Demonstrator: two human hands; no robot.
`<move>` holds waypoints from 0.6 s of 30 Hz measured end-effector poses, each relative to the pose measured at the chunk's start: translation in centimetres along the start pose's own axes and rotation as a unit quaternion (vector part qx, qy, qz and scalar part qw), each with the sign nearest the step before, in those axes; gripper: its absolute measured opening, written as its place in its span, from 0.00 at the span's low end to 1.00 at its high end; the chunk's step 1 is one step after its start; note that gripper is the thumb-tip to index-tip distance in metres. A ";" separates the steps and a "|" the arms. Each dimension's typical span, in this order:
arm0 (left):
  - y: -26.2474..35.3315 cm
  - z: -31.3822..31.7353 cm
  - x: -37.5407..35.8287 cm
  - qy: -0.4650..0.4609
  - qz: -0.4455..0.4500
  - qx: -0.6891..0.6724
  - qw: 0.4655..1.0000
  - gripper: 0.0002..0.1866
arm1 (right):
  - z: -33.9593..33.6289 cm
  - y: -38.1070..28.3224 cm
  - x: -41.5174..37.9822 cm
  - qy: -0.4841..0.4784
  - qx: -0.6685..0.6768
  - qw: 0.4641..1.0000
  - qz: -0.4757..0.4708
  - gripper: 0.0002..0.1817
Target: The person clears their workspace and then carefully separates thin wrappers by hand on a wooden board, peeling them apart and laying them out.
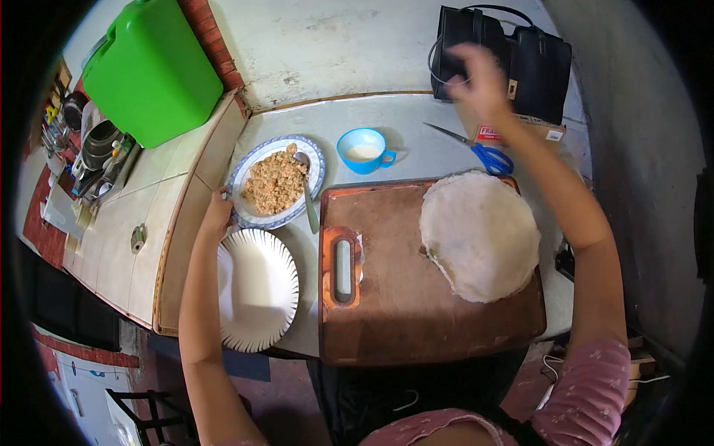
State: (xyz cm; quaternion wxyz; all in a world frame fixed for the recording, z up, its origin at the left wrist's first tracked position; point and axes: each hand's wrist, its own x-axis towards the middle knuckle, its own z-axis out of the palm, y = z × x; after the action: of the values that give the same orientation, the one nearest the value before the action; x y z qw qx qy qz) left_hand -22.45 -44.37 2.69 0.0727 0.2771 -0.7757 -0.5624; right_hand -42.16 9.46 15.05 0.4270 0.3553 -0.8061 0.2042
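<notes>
Left hand (218, 212) at plate (245, 215) rim, right hand (480, 74) raised

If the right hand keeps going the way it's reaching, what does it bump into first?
Most likely the black handbag. The right hand, blurred, is raised past the scissors and the small cardboard box, reaching toward the bag at the wall. Depth is hard to judge; it may already be touching it.

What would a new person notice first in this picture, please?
Probably the bright green container at the top left, then the pale round wrapper on the brown cutting board in the middle. The left hand touches the plate of filling; the right hand is raised, blurred, near the black bag.
</notes>
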 end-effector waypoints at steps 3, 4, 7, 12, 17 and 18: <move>-0.2 -0.2 1.8 -0.020 0.000 0.015 1.000 0.23 | 6.9 -8.5 -3.3 -0.230 0.210 0.948 0.067 0.62; -0.4 -0.2 2.8 -0.035 0.003 0.016 0.999 0.23 | 8.7 -9.9 -3.9 -0.254 0.234 0.935 0.082 0.66; 0.8 1.9 3.7 -0.041 0.018 0.000 0.999 0.26 | 10.7 -12.1 -3.3 -0.310 0.202 0.919 0.132 0.71; 2.8 6.2 5.2 -0.037 0.029 0.004 0.999 0.28 | 7.9 -11.9 -2.1 -0.367 0.143 0.897 0.198 0.69; 4.8 9.6 3.8 -0.066 0.042 0.039 0.996 0.27 | 4.6 -9.1 -3.3 -0.366 0.075 0.900 0.226 0.68; 5.1 10.0 3.9 -0.080 0.041 0.064 0.994 0.27 | 4.0 -8.5 -3.8 -0.357 0.078 0.901 0.234 0.68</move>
State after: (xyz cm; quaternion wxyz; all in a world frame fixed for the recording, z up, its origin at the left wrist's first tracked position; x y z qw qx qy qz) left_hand -31.77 -36.95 2.97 0.0158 0.2032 -0.8244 -0.5280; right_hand -36.51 2.76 9.94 0.0215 0.2378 -0.9457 0.2204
